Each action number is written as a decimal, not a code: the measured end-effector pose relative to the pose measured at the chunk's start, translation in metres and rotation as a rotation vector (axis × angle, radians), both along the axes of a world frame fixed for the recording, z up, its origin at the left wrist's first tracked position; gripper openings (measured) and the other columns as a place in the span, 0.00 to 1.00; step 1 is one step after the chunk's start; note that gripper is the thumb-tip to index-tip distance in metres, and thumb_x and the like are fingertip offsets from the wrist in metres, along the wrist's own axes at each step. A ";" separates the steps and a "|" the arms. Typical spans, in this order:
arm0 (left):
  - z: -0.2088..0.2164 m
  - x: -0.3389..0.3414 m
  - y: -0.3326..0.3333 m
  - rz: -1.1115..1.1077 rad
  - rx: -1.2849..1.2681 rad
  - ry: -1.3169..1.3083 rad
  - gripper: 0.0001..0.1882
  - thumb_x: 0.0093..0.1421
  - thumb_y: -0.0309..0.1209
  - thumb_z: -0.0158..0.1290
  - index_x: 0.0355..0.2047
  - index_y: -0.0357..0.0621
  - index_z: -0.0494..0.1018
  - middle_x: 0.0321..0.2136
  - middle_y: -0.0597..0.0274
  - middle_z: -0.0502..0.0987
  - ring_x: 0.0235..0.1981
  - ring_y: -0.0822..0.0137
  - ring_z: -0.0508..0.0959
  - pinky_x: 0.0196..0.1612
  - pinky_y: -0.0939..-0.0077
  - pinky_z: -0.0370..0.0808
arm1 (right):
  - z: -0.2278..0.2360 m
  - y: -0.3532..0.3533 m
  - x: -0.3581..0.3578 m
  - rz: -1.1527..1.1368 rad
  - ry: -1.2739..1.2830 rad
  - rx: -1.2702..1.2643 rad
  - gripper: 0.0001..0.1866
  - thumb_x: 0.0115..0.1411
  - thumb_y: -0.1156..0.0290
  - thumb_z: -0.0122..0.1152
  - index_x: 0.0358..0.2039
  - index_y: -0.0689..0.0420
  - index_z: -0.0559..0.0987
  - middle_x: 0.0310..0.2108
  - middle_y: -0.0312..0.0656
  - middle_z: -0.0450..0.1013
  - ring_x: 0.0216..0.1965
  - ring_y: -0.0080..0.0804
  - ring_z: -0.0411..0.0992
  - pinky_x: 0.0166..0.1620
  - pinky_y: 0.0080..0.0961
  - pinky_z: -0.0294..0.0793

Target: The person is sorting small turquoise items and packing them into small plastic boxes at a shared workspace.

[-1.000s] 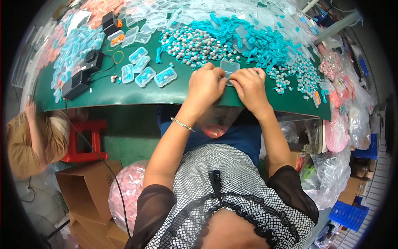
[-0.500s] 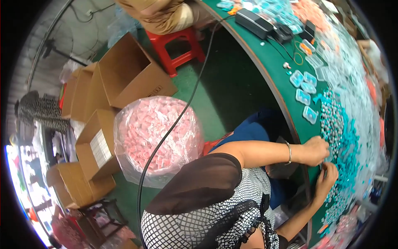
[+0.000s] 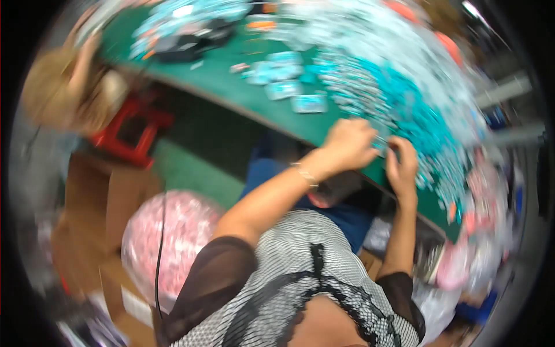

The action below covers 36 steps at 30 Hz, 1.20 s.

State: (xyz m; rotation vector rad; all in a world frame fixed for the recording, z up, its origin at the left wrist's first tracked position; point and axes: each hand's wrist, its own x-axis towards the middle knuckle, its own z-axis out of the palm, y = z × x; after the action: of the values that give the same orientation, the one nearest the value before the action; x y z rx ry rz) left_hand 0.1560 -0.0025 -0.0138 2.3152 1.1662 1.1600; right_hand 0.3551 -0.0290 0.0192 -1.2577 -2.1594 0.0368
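Both hands meet at the near edge of the green table point(image 3: 231, 87), beside the heaps of small parts. My left hand point(image 3: 350, 144) has its fingers bent together in a pinch. Close to its right, my right hand point(image 3: 403, 165) curls finger and thumb toward the same spot. A small pale thing shows between the fingertips, too blurred to name. Just beyond the hands lie a heap of silvery-white small parts point(image 3: 355, 87) and a heap of teal pieces point(image 3: 407, 98). Left of these sit several small clear cases with blue contents point(image 3: 309, 103).
Clear plastic pieces point(image 3: 370, 34) pile up along the far side. A black device point(image 3: 185, 47) stands at the table's far left. A bag of pink pieces point(image 3: 173, 237), cardboard boxes point(image 3: 87, 202) and a red stool point(image 3: 136, 130) with a person on it are left. A black cable point(image 3: 160, 260) hangs before the bag.
My view has swung to the right, smearing the picture, so table and hands now appear further left and higher. The hands stay close together at the table edge.
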 end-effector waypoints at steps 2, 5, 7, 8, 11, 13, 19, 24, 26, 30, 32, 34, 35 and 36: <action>0.008 -0.007 -0.004 -0.040 -0.014 0.057 0.20 0.51 0.40 0.64 0.41 0.44 0.76 0.32 0.53 0.73 0.37 0.50 0.76 0.38 0.55 0.72 | 0.009 -0.001 0.001 -0.046 0.094 -0.006 0.11 0.55 0.81 0.58 0.39 0.58 0.78 0.36 0.44 0.76 0.40 0.44 0.75 0.47 0.36 0.69; 0.017 -0.001 -0.007 -0.115 -0.059 0.086 0.20 0.52 0.39 0.64 0.44 0.45 0.75 0.34 0.56 0.73 0.40 0.52 0.75 0.42 0.59 0.69 | 0.012 -0.003 0.021 -0.153 0.202 -0.007 0.07 0.55 0.80 0.59 0.35 0.59 0.79 0.32 0.43 0.76 0.32 0.40 0.75 0.37 0.33 0.71; 0.018 0.000 -0.008 -0.141 -0.059 0.103 0.21 0.52 0.39 0.65 0.44 0.46 0.75 0.34 0.56 0.73 0.40 0.53 0.75 0.42 0.59 0.69 | 0.012 0.001 0.029 -0.179 0.205 -0.002 0.06 0.55 0.79 0.60 0.35 0.59 0.79 0.31 0.42 0.76 0.31 0.40 0.75 0.36 0.33 0.72; 0.017 -0.001 -0.007 -0.158 -0.042 0.082 0.21 0.51 0.39 0.65 0.42 0.46 0.75 0.34 0.57 0.73 0.40 0.53 0.75 0.42 0.59 0.69 | 0.012 0.006 0.030 -0.171 0.172 -0.036 0.06 0.55 0.78 0.61 0.35 0.57 0.80 0.32 0.41 0.76 0.32 0.40 0.75 0.38 0.34 0.71; 0.014 -0.003 -0.007 -0.175 -0.015 0.054 0.21 0.49 0.39 0.66 0.41 0.45 0.75 0.33 0.58 0.72 0.39 0.54 0.75 0.41 0.60 0.69 | 0.018 0.025 0.017 -0.171 0.032 0.066 0.07 0.54 0.76 0.64 0.35 0.54 0.81 0.33 0.38 0.77 0.36 0.39 0.74 0.42 0.36 0.68; 0.014 -0.005 -0.007 -0.175 -0.001 0.047 0.22 0.48 0.40 0.66 0.41 0.45 0.75 0.33 0.58 0.72 0.40 0.54 0.74 0.41 0.60 0.69 | 0.020 0.044 0.008 -0.200 -0.085 0.207 0.08 0.52 0.74 0.66 0.34 0.50 0.82 0.34 0.35 0.76 0.41 0.36 0.72 0.48 0.38 0.63; 0.011 -0.018 -0.008 -0.157 -0.012 0.058 0.23 0.48 0.40 0.66 0.43 0.46 0.75 0.35 0.58 0.72 0.40 0.54 0.74 0.42 0.61 0.69 | 0.020 0.108 -0.025 -0.212 -0.238 0.330 0.09 0.51 0.70 0.67 0.35 0.49 0.82 0.33 0.35 0.73 0.42 0.36 0.70 0.48 0.42 0.61; -0.001 -0.002 -0.005 -0.162 0.060 0.030 0.24 0.46 0.42 0.67 0.40 0.45 0.74 0.35 0.56 0.74 0.40 0.52 0.75 0.41 0.57 0.70 | 0.018 0.129 -0.015 -0.375 -0.539 0.242 0.08 0.50 0.64 0.67 0.30 0.50 0.82 0.32 0.39 0.73 0.41 0.42 0.72 0.44 0.46 0.64; -0.003 0.002 -0.006 -0.192 0.066 0.016 0.24 0.46 0.42 0.67 0.40 0.46 0.73 0.36 0.57 0.72 0.40 0.53 0.74 0.42 0.59 0.70 | 0.021 0.124 -0.016 -0.474 -0.555 0.232 0.08 0.48 0.63 0.68 0.28 0.50 0.83 0.33 0.39 0.74 0.41 0.40 0.72 0.46 0.46 0.64; -0.002 -0.002 -0.009 -0.158 0.036 -0.011 0.23 0.45 0.41 0.68 0.36 0.44 0.73 0.35 0.57 0.71 0.40 0.54 0.74 0.42 0.60 0.69 | 0.022 0.129 -0.023 -0.430 -0.443 0.162 0.08 0.49 0.64 0.67 0.30 0.50 0.83 0.33 0.40 0.74 0.43 0.39 0.72 0.46 0.47 0.64; -0.004 -0.003 -0.009 -0.140 0.035 0.001 0.23 0.45 0.41 0.68 0.37 0.44 0.73 0.35 0.57 0.71 0.41 0.55 0.74 0.42 0.60 0.68 | 0.025 0.127 -0.026 -0.399 -0.345 0.168 0.08 0.50 0.67 0.66 0.32 0.52 0.83 0.34 0.40 0.74 0.42 0.39 0.72 0.45 0.44 0.66; -0.003 -0.006 -0.007 -0.138 0.028 0.012 0.23 0.45 0.41 0.68 0.37 0.44 0.73 0.35 0.57 0.71 0.41 0.55 0.74 0.43 0.60 0.68 | 0.025 0.124 -0.024 -0.382 -0.250 0.163 0.08 0.51 0.69 0.66 0.33 0.54 0.82 0.34 0.40 0.73 0.41 0.38 0.72 0.44 0.41 0.68; -0.003 -0.006 -0.006 -0.156 0.016 0.023 0.24 0.47 0.42 0.67 0.39 0.45 0.72 0.35 0.58 0.71 0.42 0.55 0.73 0.43 0.60 0.68 | 0.025 0.124 -0.020 -0.279 -0.062 0.110 0.09 0.52 0.72 0.66 0.34 0.55 0.80 0.35 0.40 0.73 0.40 0.37 0.72 0.42 0.37 0.69; -0.002 -0.006 -0.006 -0.180 0.003 0.033 0.25 0.48 0.43 0.66 0.42 0.45 0.72 0.36 0.59 0.70 0.43 0.56 0.73 0.43 0.60 0.68 | 0.024 0.124 -0.013 -0.181 0.123 0.055 0.09 0.52 0.74 0.66 0.36 0.57 0.79 0.36 0.40 0.73 0.39 0.36 0.72 0.39 0.32 0.71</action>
State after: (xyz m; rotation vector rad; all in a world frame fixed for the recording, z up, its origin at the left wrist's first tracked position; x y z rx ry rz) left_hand 0.1503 -0.0084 -0.0159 2.3932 0.9438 1.0642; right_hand 0.3420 0.0948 0.0434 -1.3769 -1.9234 -0.0205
